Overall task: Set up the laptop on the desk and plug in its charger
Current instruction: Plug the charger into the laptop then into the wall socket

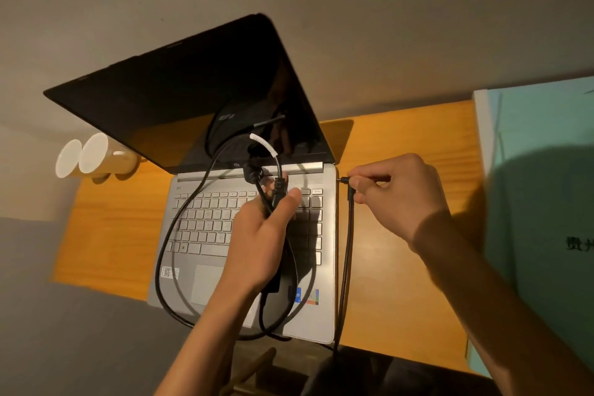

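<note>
Head view: barrel plug pinched at the laptop's right edge, spare cable bunched above the keyboard.

Pinching the charger's barrel plug (pixel 346 180) between thumb and fingertips, the right hand (pixel 398 193) holds its tip at the port on the right side of the open laptop (pixel 250 235), which sits on the wooden desk (pixel 401 267); whether it is fully seated I cannot tell. The left hand (pixel 260 235) is curled round the bundled charger cable (pixel 180 228) and mains plug (pixel 254 172), held over the keys. A plug pushed in at an angle could jam or bend; the hanging loops could drag across the keyboard, or tug the plug back out if the left hand pulls away. The two white mugs (pixel 93 154) stand well to the left.
</note>
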The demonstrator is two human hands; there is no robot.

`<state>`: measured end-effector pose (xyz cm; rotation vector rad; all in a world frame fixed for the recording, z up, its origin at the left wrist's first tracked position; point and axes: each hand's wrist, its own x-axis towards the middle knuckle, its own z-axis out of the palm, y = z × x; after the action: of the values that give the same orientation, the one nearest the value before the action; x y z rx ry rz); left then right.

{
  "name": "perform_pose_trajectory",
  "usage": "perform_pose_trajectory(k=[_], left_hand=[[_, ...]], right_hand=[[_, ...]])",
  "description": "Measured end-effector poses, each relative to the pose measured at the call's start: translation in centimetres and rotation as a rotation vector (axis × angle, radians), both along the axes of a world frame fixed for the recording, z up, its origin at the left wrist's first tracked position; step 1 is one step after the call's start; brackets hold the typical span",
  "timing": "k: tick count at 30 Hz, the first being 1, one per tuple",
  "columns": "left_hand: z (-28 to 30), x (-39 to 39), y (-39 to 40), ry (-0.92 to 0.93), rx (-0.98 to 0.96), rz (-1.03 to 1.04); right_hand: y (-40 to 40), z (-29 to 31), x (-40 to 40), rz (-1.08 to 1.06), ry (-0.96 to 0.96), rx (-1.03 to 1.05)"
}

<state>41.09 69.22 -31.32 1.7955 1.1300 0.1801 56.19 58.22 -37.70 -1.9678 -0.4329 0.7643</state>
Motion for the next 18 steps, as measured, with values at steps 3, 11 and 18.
perform_pose_trajectory(k=[3,11,18], left_hand=[[-0.1,-0.1,-0.9,-0.022,0.006,0.01],[0.6,0.6,-2.1,-0.046,-0.073,0.018],[0.8,0.2,-1.6,-0.003,-0.061,-0.047]], right_hand=[[0.1,0.4,0.8,0.064,-0.03,-0.022],[0.7,0.6,2.3,0.123,0.071,-0.014],[1.3,1.3,2.3,0.143,0.103,-0.049]])
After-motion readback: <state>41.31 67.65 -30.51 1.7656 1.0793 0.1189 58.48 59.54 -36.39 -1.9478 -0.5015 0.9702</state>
